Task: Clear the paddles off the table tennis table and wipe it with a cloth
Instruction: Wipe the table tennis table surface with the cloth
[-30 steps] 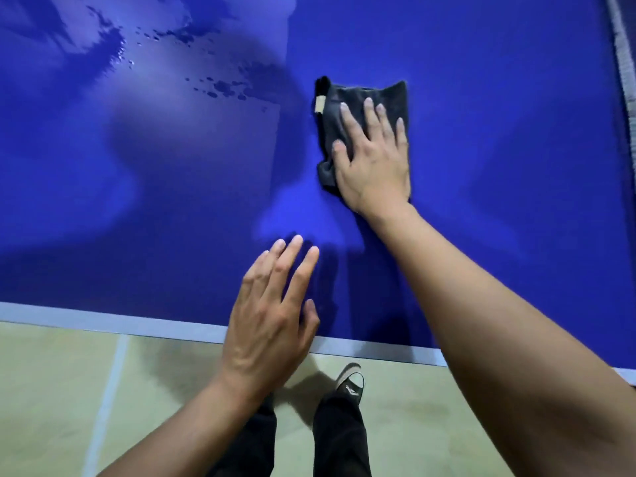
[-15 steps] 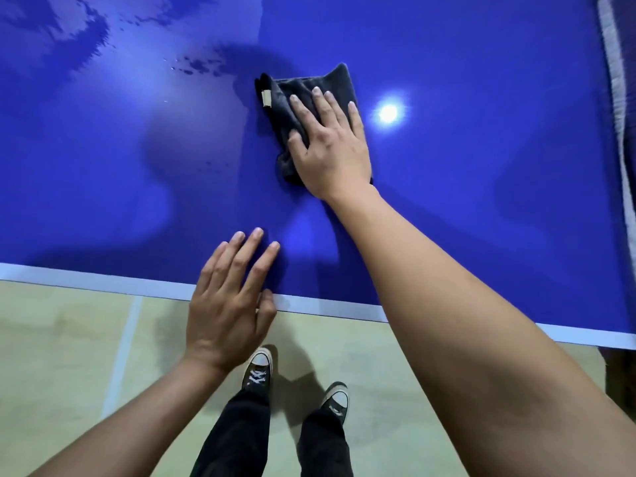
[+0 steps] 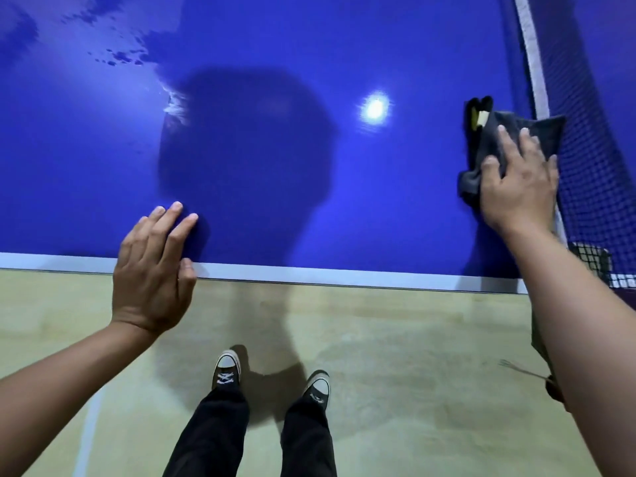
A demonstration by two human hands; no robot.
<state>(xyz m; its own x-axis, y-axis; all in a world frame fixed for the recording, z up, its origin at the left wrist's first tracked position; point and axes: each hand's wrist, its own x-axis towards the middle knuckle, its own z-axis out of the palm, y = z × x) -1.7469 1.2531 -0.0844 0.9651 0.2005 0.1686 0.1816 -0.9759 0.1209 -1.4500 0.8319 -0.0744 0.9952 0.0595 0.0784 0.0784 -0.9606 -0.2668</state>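
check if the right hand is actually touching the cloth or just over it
Touching. The head view shows the right hand laid flat on the dark cloth, fingers spread across it with no gap.

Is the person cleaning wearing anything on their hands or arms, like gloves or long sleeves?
No. Both the left hand and the right hand are bare, with no gloves, rings or watch showing. The left forearm and right forearm are bare too; no sleeve reaches into view. Fingernails are short and unpainted.

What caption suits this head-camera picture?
Right hand presses a dark cloth on the blue table beside the net; left hand rests at its edge.
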